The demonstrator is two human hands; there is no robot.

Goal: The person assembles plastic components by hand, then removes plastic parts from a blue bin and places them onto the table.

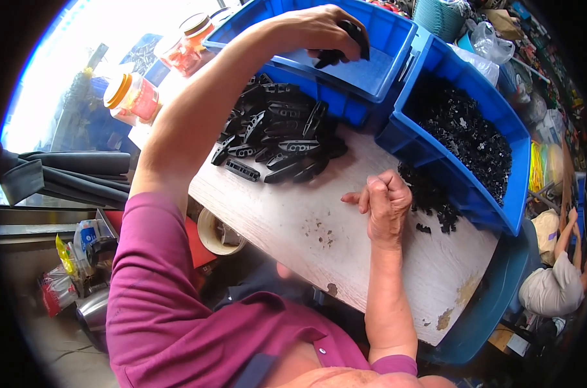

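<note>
My left hand reaches over the back blue bin, its fingers closed around dark, curved plastic parts. How many it holds cannot be told. My right hand hovers above the white table, thumb and fingers pinched together. Anything between those fingers is too small or hidden to make out. Just beside it lies a loose spread of small black pieces. Between my arms, a heap of long black plastic parts with slots and holes covers the table's left back area.
At the right stands a blue bin filled with small black pieces. Jars with orange lids line the left back edge. Below the table's left edge is a pale bucket. Another person sits at the far right.
</note>
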